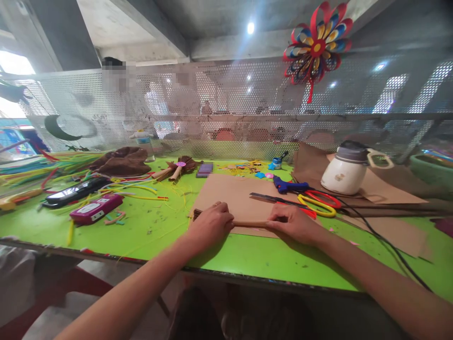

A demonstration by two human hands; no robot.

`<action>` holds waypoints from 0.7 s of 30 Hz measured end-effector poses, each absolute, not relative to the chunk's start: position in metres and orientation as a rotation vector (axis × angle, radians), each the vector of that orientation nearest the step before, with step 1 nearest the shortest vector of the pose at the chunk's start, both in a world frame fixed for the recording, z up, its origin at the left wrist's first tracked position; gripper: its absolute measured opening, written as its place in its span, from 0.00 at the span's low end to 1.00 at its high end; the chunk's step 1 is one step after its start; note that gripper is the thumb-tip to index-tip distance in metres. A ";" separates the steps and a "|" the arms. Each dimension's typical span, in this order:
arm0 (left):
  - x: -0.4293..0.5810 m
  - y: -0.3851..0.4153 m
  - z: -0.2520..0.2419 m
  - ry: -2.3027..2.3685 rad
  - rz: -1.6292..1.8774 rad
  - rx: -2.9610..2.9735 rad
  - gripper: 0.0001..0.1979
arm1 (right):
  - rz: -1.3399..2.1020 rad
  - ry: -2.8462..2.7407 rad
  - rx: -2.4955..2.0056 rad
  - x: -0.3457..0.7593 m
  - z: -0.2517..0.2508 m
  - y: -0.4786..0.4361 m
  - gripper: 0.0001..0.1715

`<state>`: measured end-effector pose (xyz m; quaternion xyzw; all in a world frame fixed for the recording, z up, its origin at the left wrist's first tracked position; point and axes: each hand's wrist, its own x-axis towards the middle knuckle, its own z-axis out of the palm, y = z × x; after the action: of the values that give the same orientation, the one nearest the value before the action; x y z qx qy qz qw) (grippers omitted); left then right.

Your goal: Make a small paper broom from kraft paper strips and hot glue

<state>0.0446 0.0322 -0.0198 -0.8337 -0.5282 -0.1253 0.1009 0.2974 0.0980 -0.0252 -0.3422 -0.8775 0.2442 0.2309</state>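
Both hands grip a narrow roll of brown paper (249, 223) lying along the front of a flat brown paper sheet (226, 191). My left hand (213, 221) is closed over the roll's left part, and dark fringed strips (197, 214) stick out beside it. Thumb and fingers of my right hand (295, 223) pinch the right end. Just behind the right hand lie scissors with yellow handles (320, 208), their dark blades across the sheet. Red handles (325, 198) show next to them. A blue glue gun (286, 185) rests farther back.
A white jug (345, 170) stands on brown paper at the right, near a black cord (375, 233). On the left of the green table (155, 231) are a purple box (96, 208), a black case (76, 192) and a brown cloth (122, 160). A perforated metal screen (226, 101) rises behind.
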 end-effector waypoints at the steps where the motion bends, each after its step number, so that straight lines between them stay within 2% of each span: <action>1: 0.045 0.032 -0.018 -1.554 -0.365 -2.471 0.13 | 0.646 -2.425 -0.930 0.298 -0.026 0.098 0.14; 9: 0.050 0.031 -0.014 -1.414 -0.180 -2.458 0.13 | 0.018 -2.595 -0.747 0.298 -0.035 0.090 0.18; 12: 0.049 0.032 -0.015 -1.379 -0.147 -2.445 0.12 | -0.168 -2.596 -0.739 0.296 -0.036 0.085 0.14; 17: 0.048 0.031 -0.014 -1.389 -0.101 -2.443 0.12 | -0.231 -2.577 -0.631 0.293 -0.034 0.083 0.09; 21: 0.049 0.032 -0.016 -1.459 -0.177 -2.427 0.13 | -0.165 -2.578 -0.589 0.292 -0.036 0.087 0.12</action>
<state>0.0489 0.0315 -0.0160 -0.8455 -0.5083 -0.0616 0.1513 0.2921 0.0866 -0.0362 -0.2157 -0.9437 -0.0602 0.2435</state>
